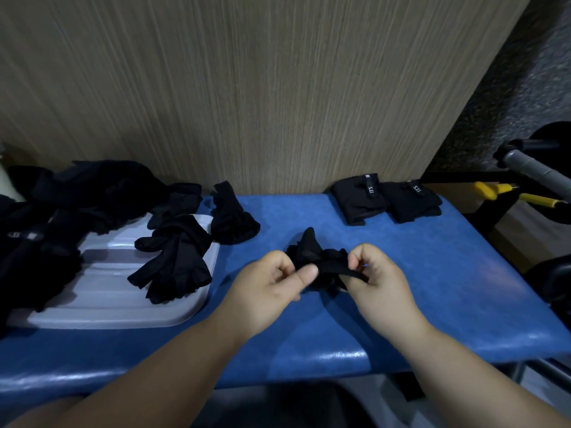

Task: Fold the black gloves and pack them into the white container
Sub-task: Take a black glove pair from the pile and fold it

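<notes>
Now I pinch black glove (321, 261) between left hand (268, 282) and right hand (375, 278), fingers closed on cuff, above blue surface (432, 273), stretching for fold; white container (117, 304) sits left, two folded gloves (386, 199) parked at back.

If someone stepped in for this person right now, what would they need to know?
Left hand and right hand: both pinch one black glove above the blue bench.
Done: two folded gloves lie at the far right.
Left: a loose glove at centre, a glove on the white container lid, and a pile at left. Nothing visibly packed.
</notes>
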Demonstrator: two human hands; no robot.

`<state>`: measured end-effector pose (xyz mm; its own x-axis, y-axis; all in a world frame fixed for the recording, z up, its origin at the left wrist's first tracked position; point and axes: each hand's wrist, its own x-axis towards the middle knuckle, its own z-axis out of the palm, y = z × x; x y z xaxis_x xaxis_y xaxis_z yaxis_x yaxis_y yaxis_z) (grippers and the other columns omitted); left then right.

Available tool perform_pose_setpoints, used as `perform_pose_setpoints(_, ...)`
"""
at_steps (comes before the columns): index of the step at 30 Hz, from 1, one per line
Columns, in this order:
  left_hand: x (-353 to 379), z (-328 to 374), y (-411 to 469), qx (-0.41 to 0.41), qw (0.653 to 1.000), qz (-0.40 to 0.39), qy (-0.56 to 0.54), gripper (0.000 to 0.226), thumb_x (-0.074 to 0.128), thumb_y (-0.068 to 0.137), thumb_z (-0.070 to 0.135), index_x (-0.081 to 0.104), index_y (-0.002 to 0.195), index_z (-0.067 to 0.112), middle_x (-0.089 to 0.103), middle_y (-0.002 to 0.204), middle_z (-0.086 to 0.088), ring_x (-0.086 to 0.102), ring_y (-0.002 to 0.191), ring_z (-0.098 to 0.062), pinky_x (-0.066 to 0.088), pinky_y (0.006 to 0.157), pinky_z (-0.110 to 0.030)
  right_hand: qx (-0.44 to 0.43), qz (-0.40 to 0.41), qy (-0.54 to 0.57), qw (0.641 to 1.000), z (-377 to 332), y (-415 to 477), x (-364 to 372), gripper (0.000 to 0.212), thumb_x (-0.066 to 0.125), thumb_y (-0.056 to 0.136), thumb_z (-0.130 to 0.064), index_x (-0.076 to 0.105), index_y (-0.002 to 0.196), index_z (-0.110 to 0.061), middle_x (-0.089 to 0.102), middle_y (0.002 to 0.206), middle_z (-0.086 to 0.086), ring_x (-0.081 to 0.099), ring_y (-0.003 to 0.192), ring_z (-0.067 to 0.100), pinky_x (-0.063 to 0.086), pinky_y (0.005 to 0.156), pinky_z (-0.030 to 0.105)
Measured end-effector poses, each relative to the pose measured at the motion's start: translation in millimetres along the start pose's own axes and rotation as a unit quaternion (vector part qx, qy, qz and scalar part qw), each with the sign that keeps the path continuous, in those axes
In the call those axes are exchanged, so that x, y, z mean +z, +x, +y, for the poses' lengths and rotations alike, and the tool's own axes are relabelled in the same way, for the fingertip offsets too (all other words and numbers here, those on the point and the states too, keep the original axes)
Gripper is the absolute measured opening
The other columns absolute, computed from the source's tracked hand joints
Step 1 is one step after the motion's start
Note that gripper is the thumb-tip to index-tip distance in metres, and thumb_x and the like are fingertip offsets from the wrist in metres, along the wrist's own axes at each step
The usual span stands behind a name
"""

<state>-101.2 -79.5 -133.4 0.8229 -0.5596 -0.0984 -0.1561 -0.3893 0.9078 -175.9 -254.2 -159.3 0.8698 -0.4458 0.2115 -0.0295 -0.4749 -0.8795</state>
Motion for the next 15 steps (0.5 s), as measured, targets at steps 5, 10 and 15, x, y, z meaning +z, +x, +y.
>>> perform_pose_setpoints(5,-1.8,-4.7,10.9,-0.079,0.983,0.004,-0.167,0.051,0.069,0.076,0.056,0.06,0.104,0.014,0.071,0.099,-0.003,0.069,0.09,-0.016,0.057,0.078,-0.036,-0.069,-0.081,0.03,0.994,-12.9,-6.6,0.7,0.037,0.048,0.062,0.002,0.049,0.07,-0.034,0.046,0.075,-0.017,0.046,0.069,0.01,0.038,0.065,0.022)
perform_pose_setpoints(10,-2.5,-3.7,12.7,-0.138,0.933,0.044,-0.33,0.019,0.06,0.093,0.018,0.063,0.113,0.015,0.072,0.108,-0.007,0.068,0.1,-0.023,0.053,0.092,-0.042,-0.09,-0.151,0.051,0.983,-20.2,-11.3,-0.2,0.036,0.051,0.061,0.002,0.049,0.072,-0.032,0.049,0.081,-0.012,0.05,0.073,0.01,0.04,0.068,0.021)
perform_pose_setpoints(15,-3.7,-2.7,14.1,-0.132,0.916,0.041,-0.377,0.027,0.057,0.095,0.013,0.058,0.122,0.014,0.071,0.112,-0.007,0.067,0.106,-0.027,0.052,0.093,-0.044,0.041,-0.207,0.259,0.943,-23.7,-10.2,-10.0,0.046,0.069,0.061,-0.023,0.046,0.101,-0.021,0.059,0.097,-0.001,0.054,0.08,0.011,0.043,0.074,0.025)
